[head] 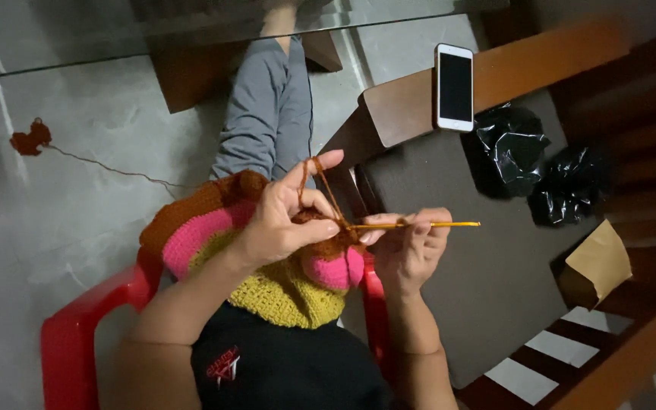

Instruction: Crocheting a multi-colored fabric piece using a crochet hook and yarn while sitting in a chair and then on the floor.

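My left hand (279, 220) pinches the crochet piece (267, 266) on my lap, index up w/ brown yarn (320, 178) over it for tension. Right hand (408, 243) closed on the yellow hook (419, 225), tip at the stitch. Red chair (77, 326), grey floor. Phone (454, 86) at the wooden armrest (396, 106) end; yarn ball (30, 140) on the floor.
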